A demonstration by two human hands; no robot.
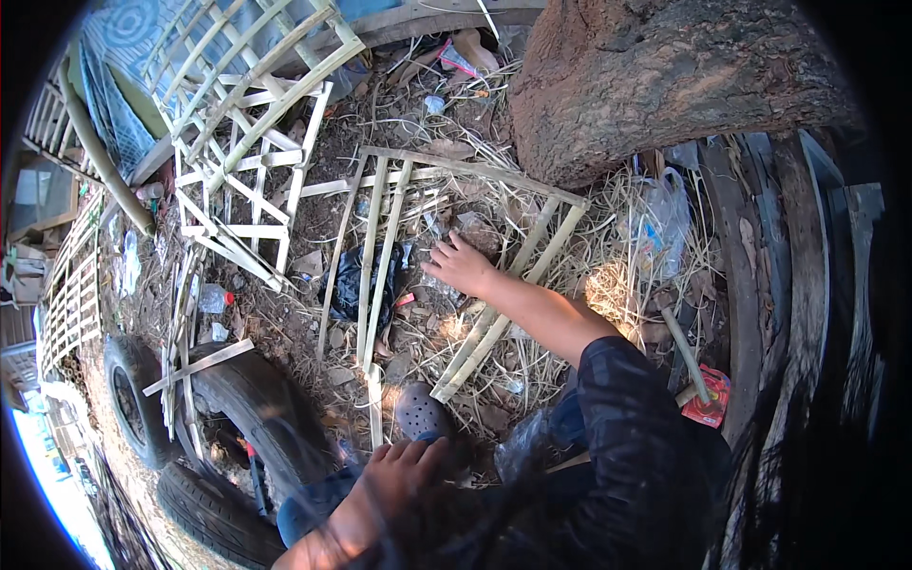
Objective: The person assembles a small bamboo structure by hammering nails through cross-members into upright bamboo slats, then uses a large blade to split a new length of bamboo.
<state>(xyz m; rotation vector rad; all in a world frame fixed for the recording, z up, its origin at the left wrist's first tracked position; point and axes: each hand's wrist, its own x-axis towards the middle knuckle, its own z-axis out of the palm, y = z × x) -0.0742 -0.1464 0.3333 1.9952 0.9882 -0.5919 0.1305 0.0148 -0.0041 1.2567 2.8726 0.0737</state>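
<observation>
My right hand (463, 269) reaches forward over the littered ground, fingers spread and open, inside an unfinished frame of bamboo slats (472, 171). It is nearest to a brown clod (481, 237) and a scrap of clear plastic (443, 286); contact with them is unclear. My right forearm crosses above two slanting slats (475, 351). My left hand (404, 475) is low and close to my body, with curled fingers and hidden fingertips. A short pale bamboo strip (375, 407) runs down to its fingers; whether they grip it cannot be made out.
Bamboo lattices (252, 104) lean at the far left. Old tyres (261, 408) lie at the near left. A thick tree trunk (674, 90) rises at the far right. A hammer (682, 347) rests beside a red packet (708, 397). A black plastic bag (351, 285) lies under the slats.
</observation>
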